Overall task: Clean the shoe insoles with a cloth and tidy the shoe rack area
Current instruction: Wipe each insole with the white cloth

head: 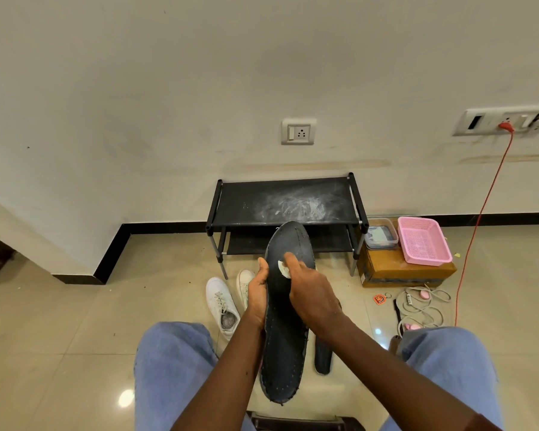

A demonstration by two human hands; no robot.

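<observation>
While left hand (257, 293) grips dark insole (285, 309) and right hand (308, 290) pinches small cloth (283, 269) beneath fingertips, wiping step: next, likely strokes beyond fingers toward toe.

Tiled floor (75, 321), white sneakers (221, 306), black shoe rack (246, 200), cardboard box (386, 270), cables (423, 303)

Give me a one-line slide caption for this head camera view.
Left hand holds a dark insole while the right hand presses a small white cloth to it, dusty shoe rack behind.
</observation>
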